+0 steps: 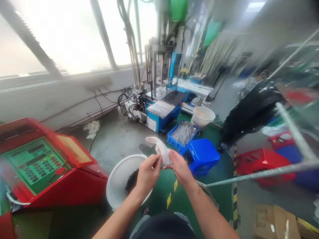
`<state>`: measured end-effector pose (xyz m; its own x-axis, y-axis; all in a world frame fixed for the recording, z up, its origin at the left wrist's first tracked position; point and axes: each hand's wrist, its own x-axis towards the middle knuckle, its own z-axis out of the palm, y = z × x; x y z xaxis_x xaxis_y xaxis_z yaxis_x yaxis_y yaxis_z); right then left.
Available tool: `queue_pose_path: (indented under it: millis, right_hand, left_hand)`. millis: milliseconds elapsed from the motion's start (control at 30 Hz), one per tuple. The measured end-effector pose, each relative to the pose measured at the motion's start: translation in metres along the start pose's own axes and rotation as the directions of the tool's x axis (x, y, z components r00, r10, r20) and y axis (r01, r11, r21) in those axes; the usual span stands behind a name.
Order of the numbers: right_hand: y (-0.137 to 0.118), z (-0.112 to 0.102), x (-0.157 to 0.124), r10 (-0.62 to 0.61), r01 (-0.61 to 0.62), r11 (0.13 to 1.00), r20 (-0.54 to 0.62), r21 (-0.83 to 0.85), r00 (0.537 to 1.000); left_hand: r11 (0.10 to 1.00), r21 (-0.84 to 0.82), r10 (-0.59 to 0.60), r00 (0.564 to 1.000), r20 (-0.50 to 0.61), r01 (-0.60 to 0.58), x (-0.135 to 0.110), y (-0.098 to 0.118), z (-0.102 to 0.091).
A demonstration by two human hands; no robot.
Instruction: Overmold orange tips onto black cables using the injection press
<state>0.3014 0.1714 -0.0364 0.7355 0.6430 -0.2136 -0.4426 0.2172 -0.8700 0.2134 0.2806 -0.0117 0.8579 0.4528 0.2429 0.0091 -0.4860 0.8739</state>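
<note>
A thin white glove (163, 153) hangs in front of me between my two hands, its limp end bending away to the left. My left hand (149, 171) pinches the glove's near edge between thumb and fingertips. On the other side, my right hand (180, 167) is closed around the glove. The glove hides part of the right fingers, so I cannot tell whether some are inside it. Below the left forearm stands a large white bucket (116, 176) with dark small pieces (131, 181) in it.
At left is a red control console (84, 182). Ahead stand a blue-based machine (161, 113), a blue crate (171, 141) of metal parts, a blue stool (203, 154) and a white tub (203, 116). A metal rail (259, 173), red stools (261, 161) and black strands (251, 113) are at right.
</note>
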Motion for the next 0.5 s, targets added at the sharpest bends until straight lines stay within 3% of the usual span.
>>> queue_pose_path:
  millis: [100, 200, 300, 400, 433, 500]
  right_hand:
    - [-0.01, -0.035, -0.019, -0.008, 0.009, 1.0, -0.068, 0.014, 0.998]
    - [-0.023, -0.074, -0.034, -0.03, 0.083, 0.982, -0.294, 0.17, 0.955]
    - [-0.037, -0.104, -0.049, -0.01, 0.096, 0.966, -0.335, 0.241, 0.942]
    - [-0.045, -0.118, -0.064, 0.01, 0.07, 0.961, -0.289, 0.267, 0.957]
    - [-0.046, -0.12, -0.069, 0.022, 0.057, 0.959, -0.274, 0.277, 0.961]
    - [-0.045, -0.123, -0.075, 0.045, 0.019, 0.966, -0.24, 0.256, 0.97]
  left_hand:
    - [0.998, -0.033, 0.058, 0.997, 0.049, -0.057, -0.004, 0.021, 0.023]
    - [0.994, -0.111, -0.032, 0.997, -0.075, 0.023, -0.011, 0.042, 0.026]
    - [0.985, -0.146, -0.115, 0.983, -0.14, 0.095, -0.022, 0.06, 0.024]
    - [0.989, -0.147, -0.001, 0.997, 0.081, 0.013, -0.041, 0.077, 0.04]
    - [0.988, -0.153, 0.064, 0.979, 0.191, -0.035, -0.049, 0.084, 0.049]
    - [0.979, -0.171, 0.172, 0.905, 0.388, -0.112, -0.064, 0.097, 0.068]
